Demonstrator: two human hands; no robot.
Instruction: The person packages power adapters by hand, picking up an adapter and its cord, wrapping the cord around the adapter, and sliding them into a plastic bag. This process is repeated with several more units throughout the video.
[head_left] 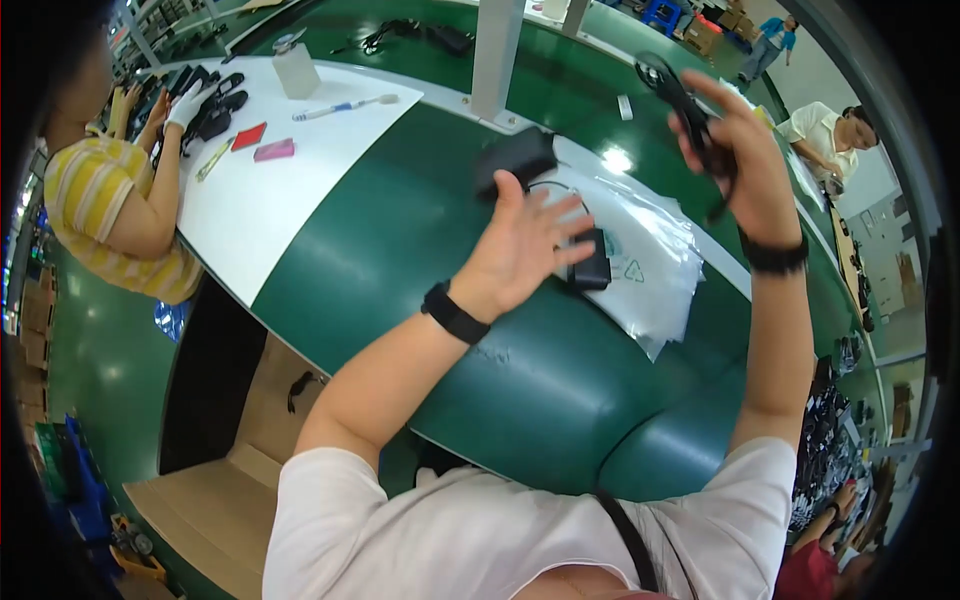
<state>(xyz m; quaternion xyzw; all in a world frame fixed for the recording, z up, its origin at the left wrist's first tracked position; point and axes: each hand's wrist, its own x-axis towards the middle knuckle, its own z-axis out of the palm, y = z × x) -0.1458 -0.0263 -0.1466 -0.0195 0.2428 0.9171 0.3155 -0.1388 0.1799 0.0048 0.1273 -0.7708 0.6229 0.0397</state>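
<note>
My left hand [522,243] is stretched out over the green table with its fingers spread, holding nothing. Just past its thumb sits a black power adapter [515,160]. A second black adapter [592,262] lies by its fingertips, on a stack of clear plastic bags [652,285]. Up at the right, my right hand [748,155] grips a bundled black cable [690,110], somewhat blurred. A loop of the cable sticks up past the fingers, and an end hangs below them.
A white mat [330,140] at the left bears a bottle [294,70], a toothbrush [345,107] and a pink block [274,150]. A grey post [497,60] rises from the table's far edge. A gloved co-worker [120,200] works at the left; a cardboard box [250,480] stands below.
</note>
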